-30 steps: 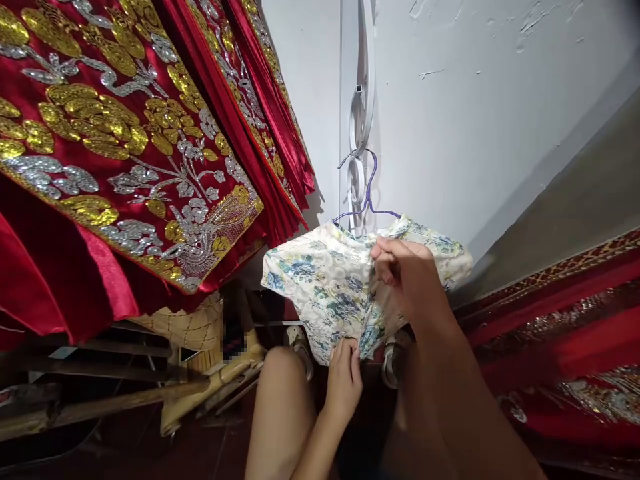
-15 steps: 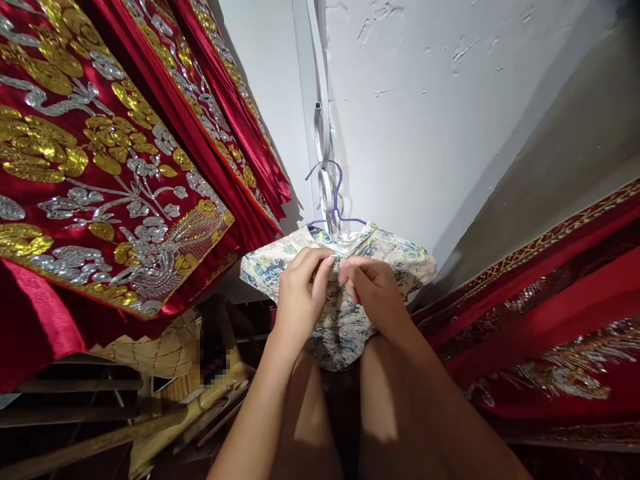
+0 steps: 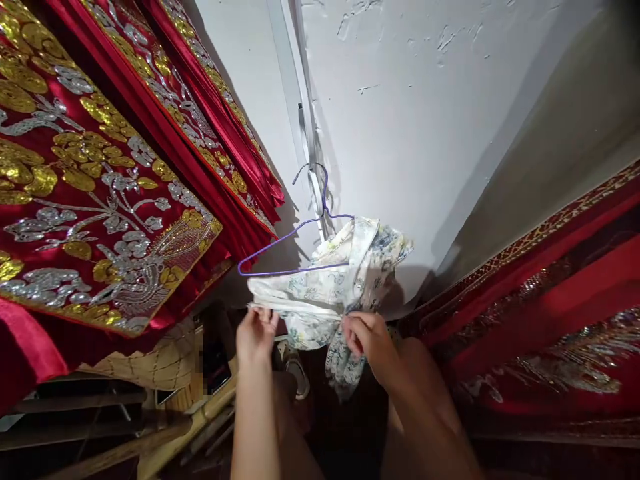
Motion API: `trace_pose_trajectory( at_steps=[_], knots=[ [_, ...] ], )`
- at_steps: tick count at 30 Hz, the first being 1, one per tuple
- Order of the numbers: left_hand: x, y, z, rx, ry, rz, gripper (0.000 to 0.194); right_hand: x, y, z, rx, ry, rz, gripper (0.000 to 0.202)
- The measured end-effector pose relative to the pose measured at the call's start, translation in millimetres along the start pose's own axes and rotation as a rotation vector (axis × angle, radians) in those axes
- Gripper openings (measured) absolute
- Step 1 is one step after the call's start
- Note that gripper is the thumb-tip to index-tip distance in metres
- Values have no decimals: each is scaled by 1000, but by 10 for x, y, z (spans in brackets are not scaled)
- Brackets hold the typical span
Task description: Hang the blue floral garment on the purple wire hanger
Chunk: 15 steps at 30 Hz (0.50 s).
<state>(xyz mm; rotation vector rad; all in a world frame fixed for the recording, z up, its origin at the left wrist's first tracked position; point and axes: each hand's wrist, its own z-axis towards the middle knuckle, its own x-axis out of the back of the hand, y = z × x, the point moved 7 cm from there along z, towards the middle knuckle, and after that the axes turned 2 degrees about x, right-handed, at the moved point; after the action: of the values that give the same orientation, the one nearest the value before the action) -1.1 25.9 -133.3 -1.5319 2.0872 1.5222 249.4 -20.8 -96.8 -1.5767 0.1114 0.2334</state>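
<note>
A pale floral garment [image 3: 313, 287] hangs half off a purple wire hanger [image 3: 280, 272]. Its right part still covers the hanger, while the hanger's left arm is bare. The hanger's hook sits at a white metal rack piece [image 3: 306, 127] by the wall. My left hand [image 3: 257, 333] pinches the garment's left edge below the bare hanger arm. With closed fingers, my right hand [image 3: 365, 337] holds the garment near its middle, and bunched cloth hangs just below.
Red cloths with gold and silver sequins [image 3: 115, 173] hang at the left. More red embroidered fabric [image 3: 550, 333] is at the right. Wooden furniture [image 3: 170, 427] stands lower left, and a shoe [image 3: 299, 379] shows on the floor.
The garment's left side has come off the hanger and swung down. My left hand has moved left and down with its edge; my right hand has moved slightly down and right.
</note>
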Motion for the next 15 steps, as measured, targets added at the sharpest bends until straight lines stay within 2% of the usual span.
trace_pose_trajectory(
  at_steps=[2, 4, 6, 8, 10, 13, 15],
  knots=[
    [146, -433, -78, 106, 5, 28, 31, 274, 151, -100, 8, 192, 132, 35],
    [201, -725, -200, 128, -40, 121, 22, 605, 363, -256, 3, 408, 281, 36],
    [113, -864, -340, 87, -170, 213, 15, 894, 561, -449, -9, 592, 355, 35],
    [-86, -887, -515, 18, -361, 255, 23, 1069, 655, -620, -9, 700, 313, 32],
    [-291, -850, -713, -47, -522, 263, 27, 1126, 625, -729, 23, 763, 229, 34],
    [-484, -787, -985, -124, -633, 350, 28, 1044, 387, -728, 124, 804, 86, 39],
    [-560, -763, -1147, -177, -685, 476, 26, 860, 178, -558, 176, 661, -21, 38]
  ],
)
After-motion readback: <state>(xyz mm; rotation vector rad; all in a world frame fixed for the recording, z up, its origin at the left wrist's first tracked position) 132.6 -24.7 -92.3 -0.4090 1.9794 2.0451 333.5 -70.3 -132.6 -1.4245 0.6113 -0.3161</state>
